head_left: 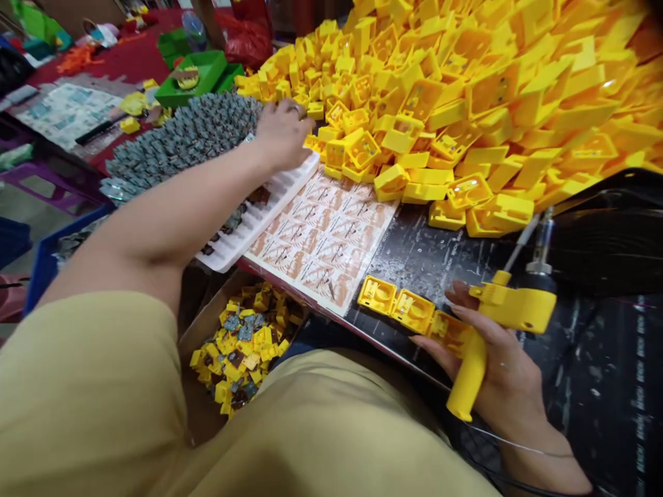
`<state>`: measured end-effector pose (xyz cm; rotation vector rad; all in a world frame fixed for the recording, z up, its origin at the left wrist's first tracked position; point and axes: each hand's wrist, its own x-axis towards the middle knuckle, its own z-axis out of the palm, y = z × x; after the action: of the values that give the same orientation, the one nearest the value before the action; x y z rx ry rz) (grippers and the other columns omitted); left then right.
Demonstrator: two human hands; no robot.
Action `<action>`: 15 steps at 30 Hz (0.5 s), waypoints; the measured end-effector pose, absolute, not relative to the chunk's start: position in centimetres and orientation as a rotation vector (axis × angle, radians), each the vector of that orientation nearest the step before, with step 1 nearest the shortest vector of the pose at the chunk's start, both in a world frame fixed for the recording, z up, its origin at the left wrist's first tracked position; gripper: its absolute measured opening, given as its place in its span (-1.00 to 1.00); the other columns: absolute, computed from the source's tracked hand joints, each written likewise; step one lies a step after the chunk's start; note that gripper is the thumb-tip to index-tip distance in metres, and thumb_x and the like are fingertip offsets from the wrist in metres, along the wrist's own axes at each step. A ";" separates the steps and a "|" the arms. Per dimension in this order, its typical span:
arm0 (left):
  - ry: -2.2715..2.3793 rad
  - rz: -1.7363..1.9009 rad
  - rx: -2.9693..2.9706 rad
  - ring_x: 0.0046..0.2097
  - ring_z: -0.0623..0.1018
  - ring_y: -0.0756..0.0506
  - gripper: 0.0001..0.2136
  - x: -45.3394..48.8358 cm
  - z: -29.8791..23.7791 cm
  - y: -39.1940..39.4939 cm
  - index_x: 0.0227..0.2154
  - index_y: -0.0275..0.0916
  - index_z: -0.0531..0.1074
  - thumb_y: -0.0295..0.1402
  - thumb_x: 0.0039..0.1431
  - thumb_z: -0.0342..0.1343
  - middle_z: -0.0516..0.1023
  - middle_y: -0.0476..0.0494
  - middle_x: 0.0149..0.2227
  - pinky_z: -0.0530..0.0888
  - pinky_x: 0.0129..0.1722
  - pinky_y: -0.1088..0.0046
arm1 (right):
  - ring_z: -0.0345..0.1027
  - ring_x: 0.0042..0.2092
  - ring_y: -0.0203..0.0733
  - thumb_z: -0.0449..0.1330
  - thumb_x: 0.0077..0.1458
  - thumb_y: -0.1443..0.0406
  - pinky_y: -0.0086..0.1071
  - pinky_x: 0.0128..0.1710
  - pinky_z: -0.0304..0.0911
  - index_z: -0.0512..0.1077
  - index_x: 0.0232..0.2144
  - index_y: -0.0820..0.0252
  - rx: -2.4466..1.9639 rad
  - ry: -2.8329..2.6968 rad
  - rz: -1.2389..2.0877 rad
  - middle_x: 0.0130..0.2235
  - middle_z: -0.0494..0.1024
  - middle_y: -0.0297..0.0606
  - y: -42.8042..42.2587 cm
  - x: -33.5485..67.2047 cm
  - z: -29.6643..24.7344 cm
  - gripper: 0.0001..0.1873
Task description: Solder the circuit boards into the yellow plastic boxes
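Observation:
My right hand is closed around the handle of a yellow soldering gun, its metal tip pointing up and away. The thumb of that hand reaches beside a row of open yellow plastic cases along the bench's near edge; the hand partly covers the last case. Stretched far forward, my left hand is bent down over the end of a white slotted tray, at the edge of the heap of yellow cases. Its fingertips are hidden, so whether it grips something cannot be seen.
Many grey parts stand packed left of my forearm. A printed sheet lies on the black bench. Below its edge is a box of yellow and grey pieces. Green trays stand farther back. A thin cable trails from the soldering gun.

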<state>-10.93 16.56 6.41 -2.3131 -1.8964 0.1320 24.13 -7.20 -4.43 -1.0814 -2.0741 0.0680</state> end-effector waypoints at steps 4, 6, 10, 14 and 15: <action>-2.006 0.218 -2.241 0.24 0.12 -0.21 -0.39 -14.4 6.6 21.7 0.24 -0.23 0.21 0.08 0.30 -0.11 0.27 -0.09 0.30 0.02 0.28 -0.06 | 0.49 0.02 -0.01 0.37 0.06 0.28 -0.20 -0.07 0.48 0.21 0.20 0.19 -1.096 -2.012 0.066 0.17 0.41 0.04 -6.9 24.4 -5.2 -0.30; -2.061 0.298 -2.225 0.19 0.19 -0.21 -0.33 -14.9 5.7 22.6 0.17 -0.30 0.31 0.16 0.25 -0.13 0.40 -0.12 0.21 -0.01 0.27 -0.09 | 0.50 0.00 -0.06 0.36 0.07 0.28 -0.25 -0.07 0.48 0.23 0.19 0.18 -1.122 -1.986 0.042 0.16 0.42 0.00 -6.6 24.4 -5.3 -0.32; -2.057 0.342 -2.221 0.15 0.20 -0.14 -0.41 -15.3 4.2 22.8 0.07 -0.30 0.36 0.08 0.32 -0.25 0.46 -0.05 0.13 -0.01 0.27 0.00 | 0.53 -0.06 -0.12 0.34 0.09 0.31 -0.29 -0.05 0.48 0.26 0.14 0.18 -1.152 -1.934 0.037 0.13 0.46 -0.04 -6.3 24.5 -4.8 -0.40; -1.987 0.237 -2.247 0.14 0.13 -0.10 -0.54 -15.4 4.7 22.2 0.10 -0.33 0.28 -0.13 0.37 -0.26 0.35 -0.07 0.21 0.04 0.25 0.09 | 0.55 -0.12 -0.12 0.34 0.08 0.32 -0.30 -0.08 0.49 0.29 0.11 0.19 -1.185 -1.913 0.050 0.10 0.49 -0.03 -6.3 24.7 -4.6 -0.44; -1.983 0.207 -2.252 0.13 0.12 -0.11 -0.56 -15.5 5.0 22.0 0.10 -0.33 0.27 -0.14 0.37 -0.26 0.34 -0.08 0.21 0.06 0.25 0.08 | 0.55 -0.12 -0.11 0.34 0.07 0.32 -0.29 -0.08 0.49 0.29 0.10 0.19 -1.192 -1.912 0.044 0.08 0.50 -0.03 -6.3 24.8 -4.7 -0.44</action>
<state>-15.47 21.99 4.98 -2.2515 -1.9832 0.2070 24.79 -6.28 -4.68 -1.1921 -1.9125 0.0436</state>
